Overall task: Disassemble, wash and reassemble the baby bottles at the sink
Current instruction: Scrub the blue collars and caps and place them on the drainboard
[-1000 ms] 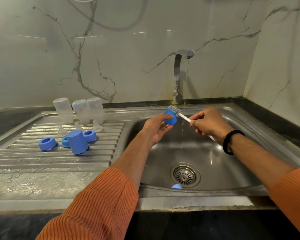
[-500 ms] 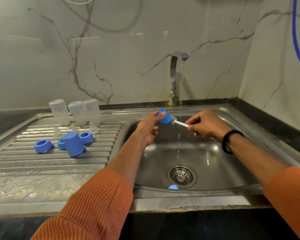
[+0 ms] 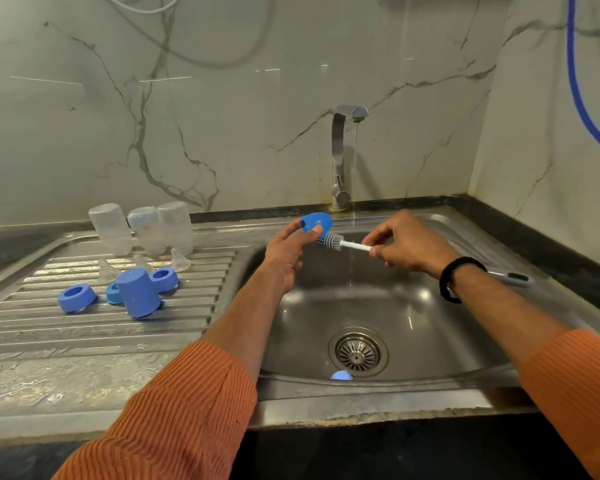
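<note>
the blue cap [image 3: 316,222] sits pinched in the left hand [image 3: 288,252] above the sink's [image 3: 413,306] back-left corner. half a second ago the brush head was inside it; now the small brush [image 3: 333,241], pinched by the right hand [image 3: 407,247], lies just beside and below it, likely meaning scrubbing is done and rinsing comes next. 3 clear bottles [image 3: 142,228] and 1 blue cap [image 3: 137,292] wait on the drainboard [image 3: 84,334].
</note>
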### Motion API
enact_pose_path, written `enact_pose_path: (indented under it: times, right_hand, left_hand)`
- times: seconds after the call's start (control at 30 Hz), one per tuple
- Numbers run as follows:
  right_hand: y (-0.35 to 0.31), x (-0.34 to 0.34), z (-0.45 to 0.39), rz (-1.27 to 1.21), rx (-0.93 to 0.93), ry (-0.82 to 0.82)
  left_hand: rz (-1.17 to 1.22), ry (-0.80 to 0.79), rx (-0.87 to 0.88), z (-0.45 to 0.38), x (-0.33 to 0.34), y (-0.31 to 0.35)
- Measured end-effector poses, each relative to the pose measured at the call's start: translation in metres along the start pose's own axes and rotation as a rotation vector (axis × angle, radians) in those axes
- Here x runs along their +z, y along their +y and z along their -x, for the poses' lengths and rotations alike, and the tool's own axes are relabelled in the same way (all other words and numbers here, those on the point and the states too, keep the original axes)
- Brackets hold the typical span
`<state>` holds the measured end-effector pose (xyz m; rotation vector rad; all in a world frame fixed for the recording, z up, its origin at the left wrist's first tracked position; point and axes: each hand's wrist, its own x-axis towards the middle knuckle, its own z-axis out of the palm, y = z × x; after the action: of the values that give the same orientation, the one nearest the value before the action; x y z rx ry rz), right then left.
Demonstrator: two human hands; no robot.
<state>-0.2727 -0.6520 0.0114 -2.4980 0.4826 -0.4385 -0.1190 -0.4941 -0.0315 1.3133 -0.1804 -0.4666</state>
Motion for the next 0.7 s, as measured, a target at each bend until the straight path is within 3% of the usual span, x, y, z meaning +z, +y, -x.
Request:
enact_pose_path:
  times: [0.17, 0.27, 0.7]
  right_hand:
    - [0.002, -0.008, 0.004, -0.014, -0.041, -0.001]
    - [0.002, -0.013, 0.002, -0.171, -0.027, 0.079]
    - [0.003, 0.006, -0.002, -0.180, 0.087, 0.137]
  left_hand:
    - [0.107, 0.072, -0.102, -0.005, -0.005, 0.001]
    - [0.155, 0.145, -0.152, -0.008, -0.013, -0.002]
    - [0.073, -0.008, -0.156, -0.001, -0.008, -0.002]
